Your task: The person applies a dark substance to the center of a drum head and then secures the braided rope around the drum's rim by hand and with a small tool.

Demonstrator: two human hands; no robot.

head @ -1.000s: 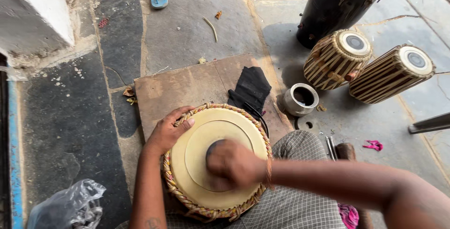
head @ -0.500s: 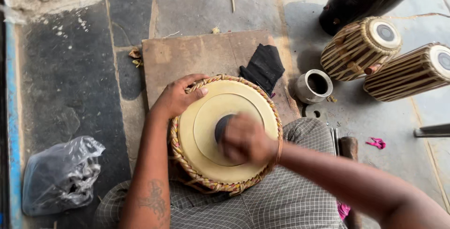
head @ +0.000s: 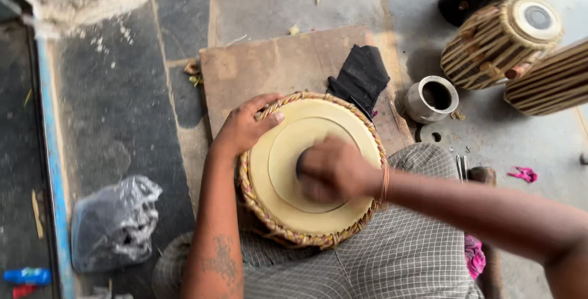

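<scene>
A round drum [head: 288, 210] with a pale yellow skin and a braided rim rests on my lap, over checked grey cloth. My left hand [head: 245, 126] grips the drum's far-left rim, thumb on the braid. My right hand [head: 331, 170] is blurred and pressed, fingers closed, on the dark spot at the middle of the skin. Whether it holds something underneath is hidden.
A brown board [head: 269, 66] lies beyond the drum with a black cloth [head: 361, 75] on it. A small metal cup [head: 432, 98] and two strapped drums [head: 502, 38] stand at the right. A grey plastic bag [head: 113, 222] lies at the left beside a blue strip.
The view has shifted, so the drum sits more central and larger. My right hand has moved over the dark centre spot; the left hand stays on the rim.
</scene>
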